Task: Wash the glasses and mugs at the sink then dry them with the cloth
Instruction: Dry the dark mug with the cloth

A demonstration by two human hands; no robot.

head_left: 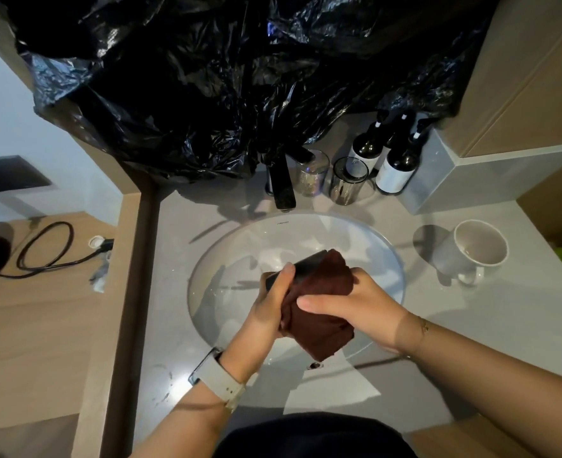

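Observation:
Over the white round sink [385,259], my left hand [273,305] grips a dark mug [306,264], which is mostly wrapped in a dark brown cloth [319,309]. My right hand [352,304] holds the cloth against the mug from the right, thumb pointing left across the fabric. A white mug [477,247] stands upright on the counter to the right of the sink. Two clear glasses [311,173] [347,181] stand behind the sink beside the black tap [281,185].
Dark pump bottles [395,163] with white labels stand at the back right, next to a grey box [438,173]. A black plastic sheet [207,77] covers the wall above. A black cable [48,246] lies on the wooden floor to the left. The grey counter [471,325] surrounds the sink.

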